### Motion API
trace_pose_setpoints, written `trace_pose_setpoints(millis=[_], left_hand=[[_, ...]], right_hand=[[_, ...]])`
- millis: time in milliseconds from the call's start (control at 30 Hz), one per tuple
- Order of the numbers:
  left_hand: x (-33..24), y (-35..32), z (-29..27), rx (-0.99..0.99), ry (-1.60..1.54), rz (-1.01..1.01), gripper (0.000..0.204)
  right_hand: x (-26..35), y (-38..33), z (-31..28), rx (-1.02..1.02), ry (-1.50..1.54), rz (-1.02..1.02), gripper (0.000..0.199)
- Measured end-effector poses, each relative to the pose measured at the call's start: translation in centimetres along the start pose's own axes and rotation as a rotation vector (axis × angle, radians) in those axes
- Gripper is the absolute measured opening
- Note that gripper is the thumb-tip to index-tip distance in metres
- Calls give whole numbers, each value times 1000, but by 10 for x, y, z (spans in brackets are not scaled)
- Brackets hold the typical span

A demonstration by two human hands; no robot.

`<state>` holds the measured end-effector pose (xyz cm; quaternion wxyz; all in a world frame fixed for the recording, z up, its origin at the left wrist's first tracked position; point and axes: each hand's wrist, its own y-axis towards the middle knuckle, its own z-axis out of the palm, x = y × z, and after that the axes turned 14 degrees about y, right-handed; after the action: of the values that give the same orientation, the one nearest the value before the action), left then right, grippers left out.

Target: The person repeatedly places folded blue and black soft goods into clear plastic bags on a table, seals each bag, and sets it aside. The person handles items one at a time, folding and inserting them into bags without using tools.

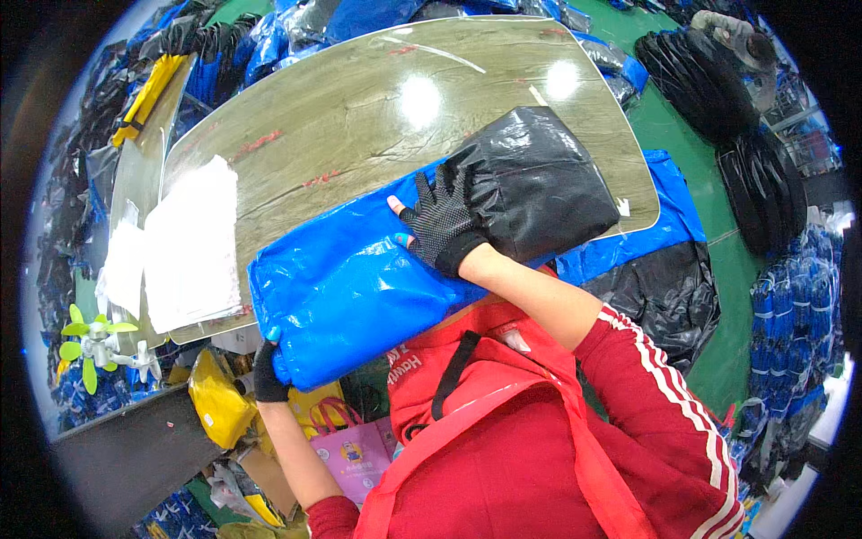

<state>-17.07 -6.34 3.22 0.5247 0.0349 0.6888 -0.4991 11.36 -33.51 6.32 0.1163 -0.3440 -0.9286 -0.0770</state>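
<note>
A glossy plastic bag [359, 287], blue on its left part and black on its right, lies across the near edge of the table. My right hand [440, 220], in a black dotted glove with bare fingertips, presses flat where the blue meets the black, fingers spread. At the bag's near left corner my left hand [269, 373], gloved too, grips the edge. Its thumb shows on the blue side; the other fingers are hidden beneath.
The wood-patterned table [323, 117] carries a stack of white sheets [193, 256] at its left. A small green-bladed fan [92, 346] stands beyond them. Another blue and black bag [660, 278] hangs past the right edge. Black bundles [696, 81] lie on the green floor.
</note>
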Motion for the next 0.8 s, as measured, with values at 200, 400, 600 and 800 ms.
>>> trace_pose_setpoints(millis=[200,400,600,800], left_hand=[[-116,-67,73,96,43,408,55],[-122,-112,375,449,449,663,47],[-34,-14,507,527,1359,1017,67],[-56,-14,519,223,1906,1123,52]], right_hand=[[-18,-60,-11,-405,286,-410,46],[-35,-101,43,-172,981,-162,43],[-45,-132,37,-50,1373,-68,42],[-66,-181,-58,10,1251,29,42]])
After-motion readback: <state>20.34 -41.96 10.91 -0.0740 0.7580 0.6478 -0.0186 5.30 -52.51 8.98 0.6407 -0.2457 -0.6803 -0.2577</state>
